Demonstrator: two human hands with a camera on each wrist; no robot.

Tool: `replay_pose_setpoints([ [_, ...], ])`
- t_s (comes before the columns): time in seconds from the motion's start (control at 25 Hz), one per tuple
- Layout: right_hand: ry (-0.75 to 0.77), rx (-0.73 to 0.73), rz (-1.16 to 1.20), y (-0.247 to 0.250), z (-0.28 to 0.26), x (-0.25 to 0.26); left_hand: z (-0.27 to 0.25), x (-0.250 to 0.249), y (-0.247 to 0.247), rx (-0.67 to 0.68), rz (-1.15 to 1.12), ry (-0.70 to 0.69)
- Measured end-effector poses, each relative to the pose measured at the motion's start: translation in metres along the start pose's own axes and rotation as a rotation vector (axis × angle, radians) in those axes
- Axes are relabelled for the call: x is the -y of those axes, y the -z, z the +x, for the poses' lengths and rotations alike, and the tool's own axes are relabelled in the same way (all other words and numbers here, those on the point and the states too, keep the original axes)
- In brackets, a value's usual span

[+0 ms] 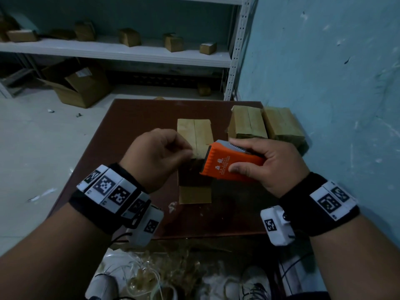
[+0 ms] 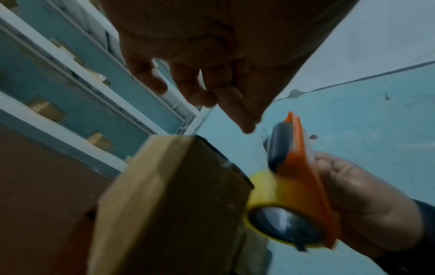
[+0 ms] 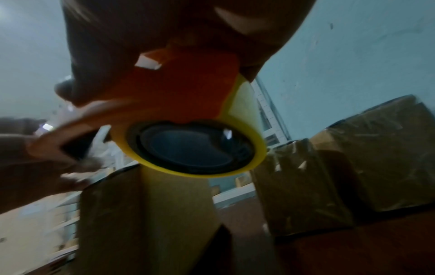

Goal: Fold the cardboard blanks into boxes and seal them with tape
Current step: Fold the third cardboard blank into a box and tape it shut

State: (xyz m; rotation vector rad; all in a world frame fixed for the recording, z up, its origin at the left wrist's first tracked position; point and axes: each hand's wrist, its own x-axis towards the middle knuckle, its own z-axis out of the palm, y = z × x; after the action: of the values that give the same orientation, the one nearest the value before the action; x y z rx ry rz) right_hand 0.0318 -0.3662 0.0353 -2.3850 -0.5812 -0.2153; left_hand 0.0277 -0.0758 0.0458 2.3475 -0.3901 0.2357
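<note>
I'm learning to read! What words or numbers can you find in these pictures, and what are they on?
Orange tape dispenser: two large characters and a smaller line beneath, too blurred to read.
Wristband squares: black-and-white code patterns, no words.
Label on the floor carton: too small to read.
Nothing else is readable.

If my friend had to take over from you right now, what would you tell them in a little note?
Right hand: its grip is round the orange tape dispenser, which carries a yellow tape roll.
Left hand: pinches the tape's free end beside the dispenser.
The box being sealed stands on the brown table, just beneath both hands.
Done: two taped boxes sit at the table's far right.
Left: stick the tape down along this box's top seam, then cut it.
</note>
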Motion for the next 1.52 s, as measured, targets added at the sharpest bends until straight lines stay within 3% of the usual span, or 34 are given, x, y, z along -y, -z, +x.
replay_pose_setpoints([
  [0.08, -0.052, -0.105, -0.082, 0.016, -0.003, -0.012, 0.001, 0.010, 0.018, -0.151, 0.061, 0.061],
  [0.2, -0.093, -0.262, 0.054, 0.034, -0.011, -0.022, -0.004, 0.022, 0.038, -0.246, 0.007, 0.129],
  [0.44, 0.008, -0.106, 0.167, 0.012, -0.004, 0.004, -0.013, 0.005, 0.002, 0.024, -0.260, 0.019],
  [0.64, 0.068, -0.043, 0.184, 0.002, -0.008, 0.013, -0.009, -0.002, -0.010, 0.179, -0.474, 0.034],
  [0.8, 0.060, -0.007, 0.204, 0.001, -0.008, 0.014, -0.006, -0.009, -0.008, 0.094, -0.397, 0.021],
  [0.92, 0.051, 0.021, 0.160, 0.003, -0.006, 0.012, -0.005, -0.012, -0.011, 0.017, -0.181, 0.000],
  [1.08, -0.040, -0.072, 0.017, 0.020, -0.008, -0.004, -0.007, -0.001, -0.001, -0.153, -0.027, 0.071],
  [1.28, -0.107, -0.050, -0.052, 0.025, -0.011, -0.014, -0.012, 0.012, 0.001, -0.120, -0.066, 0.135],
  [1.52, -0.141, -0.006, -0.157, 0.012, -0.005, -0.014, -0.007, 0.014, -0.006, -0.127, 0.204, 0.154],
])
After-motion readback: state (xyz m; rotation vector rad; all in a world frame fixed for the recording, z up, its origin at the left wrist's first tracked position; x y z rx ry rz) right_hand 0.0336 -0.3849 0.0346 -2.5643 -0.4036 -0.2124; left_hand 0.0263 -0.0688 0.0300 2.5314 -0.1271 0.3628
